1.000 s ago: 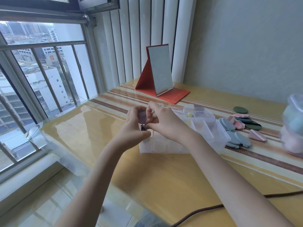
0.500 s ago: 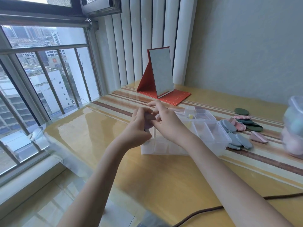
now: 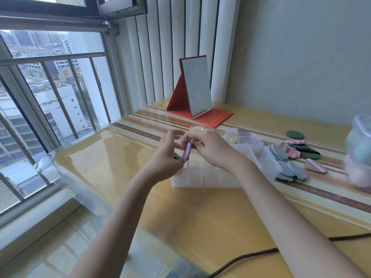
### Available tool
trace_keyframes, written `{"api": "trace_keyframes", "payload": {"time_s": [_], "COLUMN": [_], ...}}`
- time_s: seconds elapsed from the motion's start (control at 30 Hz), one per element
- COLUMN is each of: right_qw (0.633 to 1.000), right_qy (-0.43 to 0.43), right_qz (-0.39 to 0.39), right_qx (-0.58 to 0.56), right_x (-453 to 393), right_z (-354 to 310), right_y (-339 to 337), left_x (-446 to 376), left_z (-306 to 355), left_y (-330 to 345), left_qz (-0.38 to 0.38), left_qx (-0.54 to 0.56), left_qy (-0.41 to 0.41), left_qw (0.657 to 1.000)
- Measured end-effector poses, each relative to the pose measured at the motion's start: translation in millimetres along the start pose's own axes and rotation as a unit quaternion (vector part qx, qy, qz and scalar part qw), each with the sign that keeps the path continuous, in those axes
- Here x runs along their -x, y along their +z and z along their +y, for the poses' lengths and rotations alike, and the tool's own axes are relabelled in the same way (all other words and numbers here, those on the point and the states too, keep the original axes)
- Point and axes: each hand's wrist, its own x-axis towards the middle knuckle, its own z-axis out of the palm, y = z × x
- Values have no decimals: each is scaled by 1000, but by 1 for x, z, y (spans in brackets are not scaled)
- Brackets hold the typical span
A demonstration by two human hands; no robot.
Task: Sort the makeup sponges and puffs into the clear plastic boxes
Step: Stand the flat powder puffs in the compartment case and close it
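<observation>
A lilac flat puff (image 3: pixel 187 152) stands on edge between both hands, just above the near left corner of the clear divided plastic box (image 3: pixel 202 177). My left hand (image 3: pixel 167 153) grips its lower end and my right hand (image 3: pixel 208 146) pinches its top. To the right of the box lie loose grey-blue puffs (image 3: pixel 287 167), pink puffs (image 3: pixel 292 152), dark green puffs (image 3: pixel 295 134) and a pink wedge sponge (image 3: pixel 314 166). A small yellow item (image 3: pixel 232 140) sits in a rear compartment.
A red folding mirror (image 3: pixel 197 91) stands at the back of the table. A clear container of round pink and blue sponges (image 3: pixel 359 157) is at the right edge. A dark cable (image 3: pixel 251 255) crosses the near table. Window bars run along the left.
Both hands have stayed together at the box's left corner; the lilac puff has turned on edge and shows more between the fingers. The camera shifted slightly.
</observation>
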Motion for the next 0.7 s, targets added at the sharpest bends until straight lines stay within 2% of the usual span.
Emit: {"api": "trace_keyframes", "payload": {"time_s": [0.1,0.23,0.37,0.5,0.7], "right_qw": [997,991,987,992,974], "right_qy": [-38,-48,-30,-14,9], "right_qz": [-19,-54,-72,-75,-106], "right_qx": [69,116,142,104,202], "right_x": [-1,-1,-1,2,0], "right_z": [-2,-3,-6,-9,-7], "right_y": [5,9,5,3,0], "left_x": [2,3,3,3,1], "left_z": [0,-3,-3,-5,-5], "left_y": [-2,-5,-6,-5,-4], "left_qz": [-10,-11,11,23,53], "left_qx": [25,73,105,106,136], "left_qy": [-9,-24,-31,-28,-23], "left_qw": [1000,997,994,994,989]}}
